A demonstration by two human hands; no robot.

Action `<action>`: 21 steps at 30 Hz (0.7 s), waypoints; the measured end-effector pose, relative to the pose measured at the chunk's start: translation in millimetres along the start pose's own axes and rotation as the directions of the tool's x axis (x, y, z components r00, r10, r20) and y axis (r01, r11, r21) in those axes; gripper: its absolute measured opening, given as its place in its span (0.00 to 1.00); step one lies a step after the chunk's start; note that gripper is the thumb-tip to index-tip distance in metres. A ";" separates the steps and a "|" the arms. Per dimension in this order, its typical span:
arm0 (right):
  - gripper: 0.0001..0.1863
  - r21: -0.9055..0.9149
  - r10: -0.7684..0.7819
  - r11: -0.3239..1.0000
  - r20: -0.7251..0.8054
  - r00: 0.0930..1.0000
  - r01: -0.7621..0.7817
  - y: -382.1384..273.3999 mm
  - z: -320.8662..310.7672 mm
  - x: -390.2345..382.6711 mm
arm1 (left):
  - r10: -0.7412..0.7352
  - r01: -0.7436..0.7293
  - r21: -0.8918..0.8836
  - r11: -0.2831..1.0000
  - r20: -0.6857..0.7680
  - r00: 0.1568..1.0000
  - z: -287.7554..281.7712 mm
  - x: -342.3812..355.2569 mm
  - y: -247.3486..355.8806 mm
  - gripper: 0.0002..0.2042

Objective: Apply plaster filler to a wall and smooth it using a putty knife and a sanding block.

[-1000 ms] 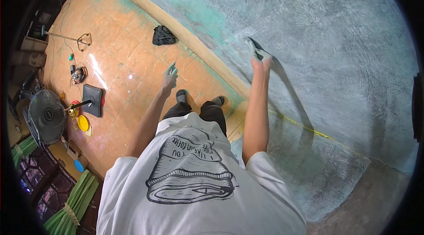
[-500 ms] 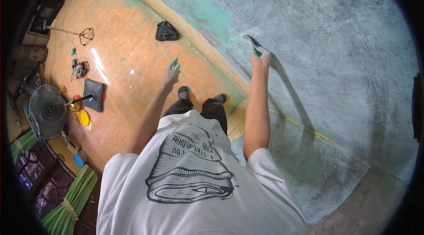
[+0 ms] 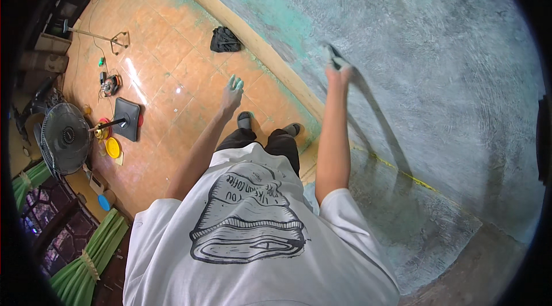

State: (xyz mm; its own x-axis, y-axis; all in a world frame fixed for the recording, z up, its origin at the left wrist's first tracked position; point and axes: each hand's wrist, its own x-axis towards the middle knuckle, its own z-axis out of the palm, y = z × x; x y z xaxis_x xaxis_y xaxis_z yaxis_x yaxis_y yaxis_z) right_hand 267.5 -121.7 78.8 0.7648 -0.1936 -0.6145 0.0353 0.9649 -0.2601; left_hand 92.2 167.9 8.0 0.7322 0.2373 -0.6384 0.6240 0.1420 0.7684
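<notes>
At the wall [image 3: 437,87], my right hand [image 3: 338,69] is closed, its fingertips up against the blue-grey surface beside a turquoise patch [image 3: 287,16]. A small, pale and dark shape shows at those fingers; what it is, I cannot make out, and part of it may be shadow. My left hand [image 3: 232,94] hangs in the air over the tiled floor, away from the wall. Turquoise dust coats its fingers, which are loosely bent and apart, with nothing visible between them.
A black cloth or bag [image 3: 225,40] lies by the beige ledge [image 3: 253,41] along the wall's foot. To the left stand a fan [image 3: 68,136], a metal walking stick [image 3: 95,35] and a yellow lid [image 3: 112,147]. Turquoise dust marks the orange tiles [image 3: 167,70].
My left hand has turned and shifted slightly right, its fingers more bent. My right hand stays at nearly the same spot on the wall. The whole view has shifted a little.
</notes>
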 end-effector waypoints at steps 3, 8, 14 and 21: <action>0.29 -0.065 -0.018 0.998 0.003 1.000 0.018 8.8 -52.6 21.4 | 0.068 -0.068 0.042 0.997 0.004 0.998 4.5 -6.5 13.8 0.18; 0.21 -0.623 0.067 0.781 0.153 0.986 0.044 26.0 -70.7 -66.9 | 0.187 -0.166 -0.088 0.982 0.386 0.903 8.0 -44.0 58.7 0.16; 0.26 -0.905 0.105 0.232 0.388 0.915 0.357 20.9 -40.9 -160.9 | 0.195 -0.184 -0.087 0.979 0.652 0.732 41.9 -81.2 96.8 0.17; 0.23 -0.725 0.068 -0.035 0.685 0.725 0.688 5.6 -51.6 -166.0 | 0.331 -0.437 0.059 0.897 0.565 0.756 75.9 -88.3 109.6 0.15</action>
State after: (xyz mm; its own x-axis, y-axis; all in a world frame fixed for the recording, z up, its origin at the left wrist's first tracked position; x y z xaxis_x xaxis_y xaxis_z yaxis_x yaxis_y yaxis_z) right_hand 107.5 -93.3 140.9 0.9978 0.0469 0.0468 0.0586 -0.2952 -0.9536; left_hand 116.6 89.6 145.2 0.9141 -0.3167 -0.2531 0.2559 -0.0333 0.9661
